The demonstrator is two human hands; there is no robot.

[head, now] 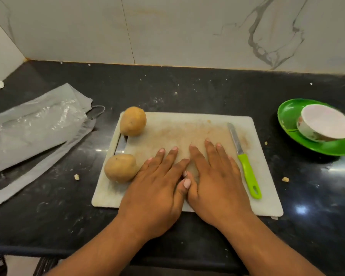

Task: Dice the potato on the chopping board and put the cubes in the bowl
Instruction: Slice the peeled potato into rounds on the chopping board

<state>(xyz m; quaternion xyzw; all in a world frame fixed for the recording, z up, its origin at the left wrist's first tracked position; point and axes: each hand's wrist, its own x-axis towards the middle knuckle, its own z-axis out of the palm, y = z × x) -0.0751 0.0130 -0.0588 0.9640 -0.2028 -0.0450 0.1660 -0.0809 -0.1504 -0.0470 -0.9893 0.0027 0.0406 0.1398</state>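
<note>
Two potatoes on the board, both whole, both on the left side. The near potato (121,168) sits at the front-left edge of the chopping board (267,198), and the far potato (133,121) is at the back-left corner, hanging a bit over the rim next to the handle slot. Neither has a cut in it, so I'd say dicing hasn't started.

My left hand (157,188) is lying flat on the board, fingers straight, holding nothing. Its little-finger side is just beside the near potato, maybe touching, can't quite tell. So that spud is basically a small slide to the left away, and its long axis runs roughly side to side across the board.

My right hand (215,182) is flat too, nothing in it, thumbs of both hands meeting in the middle. The knife (244,159) lies just to its right, apart from the fingers, green handle pointing back toward me and blade pointing away. Handy, since the handle end is the end nearest my palm.

My guess at the plan: left grabs the near potato, drags it to the middle, right picks up the knife.

The bowl (325,126) is well off to the right on a green plate (287,116), off the board, looks empty. A crumpled plastic bag (36,120) lies on the counter (187,90) to the left.
</note>
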